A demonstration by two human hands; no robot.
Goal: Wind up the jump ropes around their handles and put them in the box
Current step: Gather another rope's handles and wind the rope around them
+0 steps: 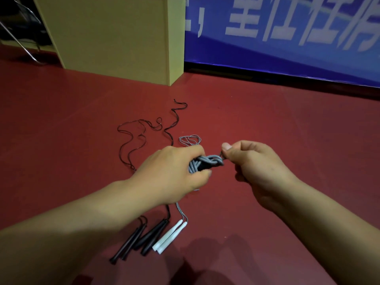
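While the grey rope bundle (202, 163) sits in mid-air between both hands, above the red floor (267, 124), its cord is already laid in several turns over something dark, probably a pair of handles, though the fingers hide most of it. The left hand (174, 175) has its fingers curled round the bundle and grips it from the left side. The right hand (255, 167) pinches the cord end at the bundle's right tip between thumb and forefinger, the other fingers folded under.

By the look of it, winding on this rope is nearly finished and the step in hand is securing the tail. The next move probably calls for tucking that end under a turn while the left grip keeps the coils from slipping.

Just beyond the hands a small grey loop (190, 140) lies on the floor; which rope it belongs to I cannot tell. Below the hands lie white handles (169, 237) and two pairs of black handles (141, 239), with thin black cord (131, 145) trailing loose, all unwound. A tan box (115, 38) stands well apart beside a blue banner (287, 38).
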